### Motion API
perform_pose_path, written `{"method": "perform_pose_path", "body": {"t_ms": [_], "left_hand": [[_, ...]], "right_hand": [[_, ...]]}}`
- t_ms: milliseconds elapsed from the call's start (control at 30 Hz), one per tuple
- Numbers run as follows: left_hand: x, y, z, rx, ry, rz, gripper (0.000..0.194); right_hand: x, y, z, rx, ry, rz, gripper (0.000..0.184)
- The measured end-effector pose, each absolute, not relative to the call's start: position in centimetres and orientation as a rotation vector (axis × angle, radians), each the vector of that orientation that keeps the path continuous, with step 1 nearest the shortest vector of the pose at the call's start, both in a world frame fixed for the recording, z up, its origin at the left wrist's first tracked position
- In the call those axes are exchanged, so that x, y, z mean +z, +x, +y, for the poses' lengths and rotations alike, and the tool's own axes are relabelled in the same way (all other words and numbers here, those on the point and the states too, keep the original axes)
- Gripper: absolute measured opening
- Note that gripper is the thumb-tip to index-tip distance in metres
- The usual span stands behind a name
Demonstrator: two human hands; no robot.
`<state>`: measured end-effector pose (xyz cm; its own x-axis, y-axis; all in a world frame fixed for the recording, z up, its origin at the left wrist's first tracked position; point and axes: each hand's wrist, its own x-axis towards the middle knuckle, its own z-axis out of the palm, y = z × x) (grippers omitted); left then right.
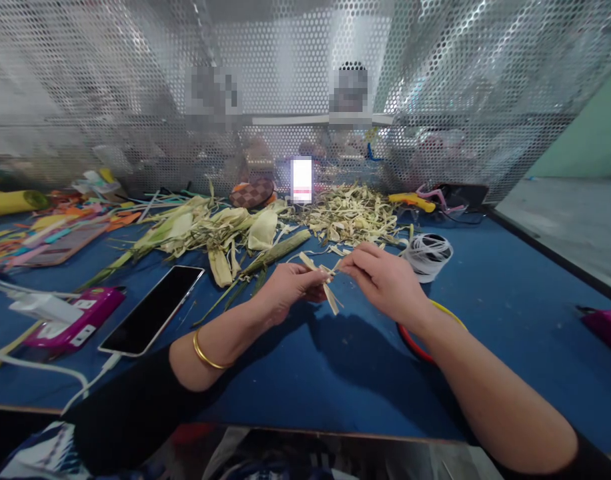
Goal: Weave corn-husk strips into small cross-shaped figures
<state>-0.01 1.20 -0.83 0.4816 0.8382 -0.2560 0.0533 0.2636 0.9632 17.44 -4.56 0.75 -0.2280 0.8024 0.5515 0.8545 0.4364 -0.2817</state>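
Observation:
Both my hands meet over the blue table (510, 300), pinching a small bundle of pale leaf strips (328, 283). My left hand (288, 288), a gold bangle on its wrist, grips the strips from the left with closed fingers. From the right, my right hand (385, 280) pinches the upper ends between thumb and fingers. Short strip ends hang down between the hands. A red and yellow ring (414, 347) lies on the table under my right wrist.
Green and pale leaves (205, 230) and a heap of cut strips (353, 213) lie behind the hands. A spool of white thread (428, 253) stands to the right. A black phone (153, 310) and pink power strip (73, 320) lie left. A perforated metal screen (135, 100) closes the back.

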Motion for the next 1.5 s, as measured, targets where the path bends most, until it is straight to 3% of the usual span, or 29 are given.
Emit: {"method": "perform_pose_path", "body": {"t_ms": [233,400,567,667,833,1033,1167,1300,1500], "left_hand": [[-0.3,0.1,0.2,0.483,1.384,0.859,0.020],[-0.2,-0.2,0.0,0.372,1.439,0.672,0.022],[-0.2,-0.2,0.1,0.561,1.436,0.624,0.022],[-0.4,-0.1,0.4,0.754,1.513,0.700,0.020],[-0.5,-0.3,0.6,0.957,1.761,0.955,0.019],[-0.8,-0.3,0.8,0.962,1.668,0.983,0.024],[-1.1,-0.1,0.8,0.919,1.620,0.929,0.023],[-0.7,-0.1,0.6,0.812,1.625,0.874,0.016],[0.2,-0.2,0.2,0.563,1.649,0.779,0.016]], "right_hand": [[0.6,17.4,-4.3,-0.044,-1.279,-2.219,0.024],[0.3,17.9,-3.3,0.531,-1.241,-1.964,0.016],[-0.8,17.7,-2.9,0.984,-1.368,-1.500,0.020],[-1.4,17.0,-3.1,0.884,-1.416,-1.497,0.025],[-1.5,15.7,-4.1,0.325,-1.382,-1.752,0.022],[-1.4,14.6,-5.3,-0.279,-1.456,-2.046,0.026],[-1.0,14.6,-5.5,-0.497,-1.341,-2.198,0.027],[-0.3,15.2,-5.5,-0.442,-1.179,-2.309,0.029],[0.6,16.9,-4.7,0.100,-1.229,-2.074,0.019]]}}
